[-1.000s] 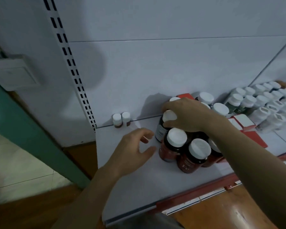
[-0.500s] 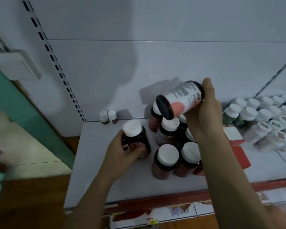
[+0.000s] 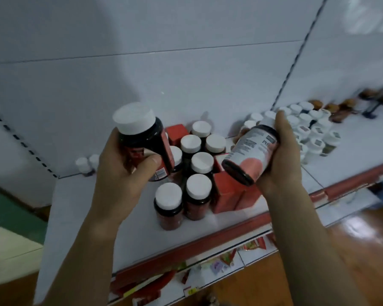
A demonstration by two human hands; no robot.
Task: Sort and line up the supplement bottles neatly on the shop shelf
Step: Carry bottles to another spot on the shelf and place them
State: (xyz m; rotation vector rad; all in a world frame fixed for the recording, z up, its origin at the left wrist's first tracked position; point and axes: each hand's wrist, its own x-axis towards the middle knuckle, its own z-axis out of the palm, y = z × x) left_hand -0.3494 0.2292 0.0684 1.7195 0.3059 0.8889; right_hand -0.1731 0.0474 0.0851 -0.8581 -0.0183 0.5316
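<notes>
Left hand [image 3: 119, 173] grips dark bottle [image 3: 145, 144] upright; right hand [image 3: 281, 164] grips labelled bottle [image 3: 251, 154] tilted; both above shelf [image 3: 80, 208]; capped bottles [image 3: 195, 173] clustered mid-shelf

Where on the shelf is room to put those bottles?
The shelf is bare on the left, between the two tiny bottles at the back and the dark bottles. Another bare strip lies in front of the white bottles, right. The middle, with the red boxes, is crowded.
</notes>
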